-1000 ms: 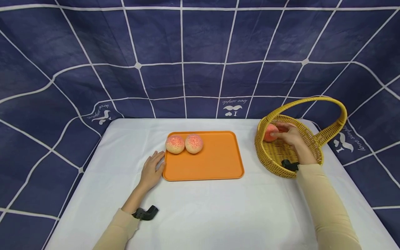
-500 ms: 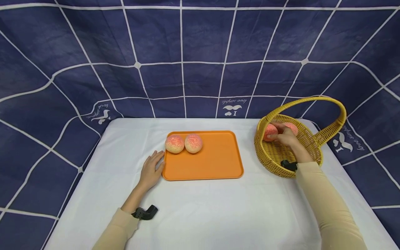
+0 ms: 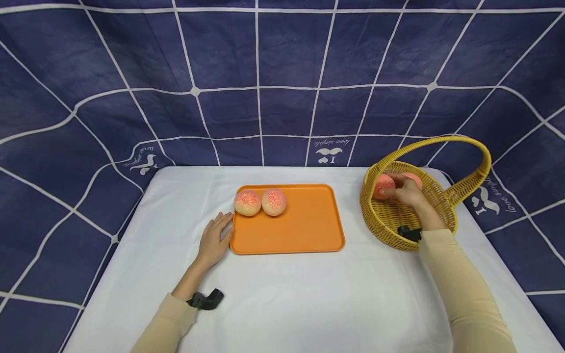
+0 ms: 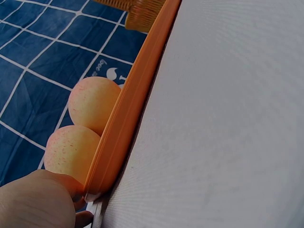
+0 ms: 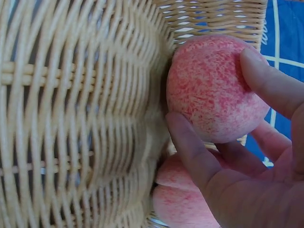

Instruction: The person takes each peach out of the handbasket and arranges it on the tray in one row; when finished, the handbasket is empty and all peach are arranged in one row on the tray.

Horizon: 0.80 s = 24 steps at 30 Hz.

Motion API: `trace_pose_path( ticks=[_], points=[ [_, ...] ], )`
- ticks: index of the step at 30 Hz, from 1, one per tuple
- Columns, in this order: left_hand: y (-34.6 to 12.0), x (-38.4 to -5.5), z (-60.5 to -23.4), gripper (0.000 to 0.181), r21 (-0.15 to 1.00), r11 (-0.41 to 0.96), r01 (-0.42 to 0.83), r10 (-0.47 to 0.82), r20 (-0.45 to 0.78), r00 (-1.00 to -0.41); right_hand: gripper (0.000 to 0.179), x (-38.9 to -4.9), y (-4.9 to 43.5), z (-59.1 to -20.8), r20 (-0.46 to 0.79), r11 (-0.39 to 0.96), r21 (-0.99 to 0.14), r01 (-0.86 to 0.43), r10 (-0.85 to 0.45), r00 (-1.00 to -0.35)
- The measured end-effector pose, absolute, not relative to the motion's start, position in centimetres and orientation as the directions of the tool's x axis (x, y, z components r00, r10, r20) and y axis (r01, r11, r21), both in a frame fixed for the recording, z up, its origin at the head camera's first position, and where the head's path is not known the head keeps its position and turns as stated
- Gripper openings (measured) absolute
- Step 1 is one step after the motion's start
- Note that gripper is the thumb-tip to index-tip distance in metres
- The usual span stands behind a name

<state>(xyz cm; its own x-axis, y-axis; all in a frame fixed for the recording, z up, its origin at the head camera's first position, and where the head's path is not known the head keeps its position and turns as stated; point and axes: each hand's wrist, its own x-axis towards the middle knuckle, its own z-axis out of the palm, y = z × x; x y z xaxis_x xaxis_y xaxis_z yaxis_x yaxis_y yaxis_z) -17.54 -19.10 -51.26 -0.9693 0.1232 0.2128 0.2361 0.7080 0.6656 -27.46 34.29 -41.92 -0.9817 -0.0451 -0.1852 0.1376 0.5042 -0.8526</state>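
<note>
Inside the yellow wicker basket (image 3: 388, 240) at the right, my right hand (image 3: 407, 192) grips a pinkish-red peach (image 5: 216, 88) between thumb and fingers. Behind that hand a second peach (image 5: 183, 190) lies in the basket, partly covered by the fingers. On the left, my left hand (image 3: 215, 240) rests with its fingers extended at the left edge of an orange tray (image 3: 291, 230). Two pale peaches with speckled pink tops, a left one (image 3: 247, 203) and a right one (image 3: 274, 202), sit side by side in the tray's upper left corner.
A tall handle (image 3: 478, 147) arches over the basket and leans right. White cloth (image 3: 309, 304) covers the table. A dark blue checked cloth (image 3: 287, 59) hangs behind and at the sides.
My right hand has shifted slightly within the basket around the peach, and the second peach shows more. My left hand, the tray and its peaches have stayed put.
</note>
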Motion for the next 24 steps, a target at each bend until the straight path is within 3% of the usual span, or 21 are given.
trace_pose_path(
  ticks=[9,13,16,24],
  points=[
    [-18.9,-17.7,-51.3,0.045,0.665,0.700,0.261,0.132,0.238,-0.962,0.077,-26.6,35.0,-39.2,-0.136,0.443,-0.887,0.128,0.013,-0.991],
    [-19.0,-17.7,-51.3,0.044,0.663,0.701,0.262,0.129,0.243,-0.961,0.080,-25.7,35.7,-37.6,-0.113,0.507,-0.852,0.131,0.066,-0.991],
    [-19.1,-17.7,-51.3,0.045,0.663,0.703,0.258,0.126,0.241,-0.962,0.081,-24.5,36.1,-36.4,-0.089,0.571,-0.810,0.133,0.104,-0.991],
    [-19.1,-17.6,-51.3,0.044,0.666,0.701,0.256,0.126,0.237,-0.963,0.077,-20.0,36.0,-35.6,-0.049,0.572,-0.814,0.101,0.107,-0.993]
  ],
)
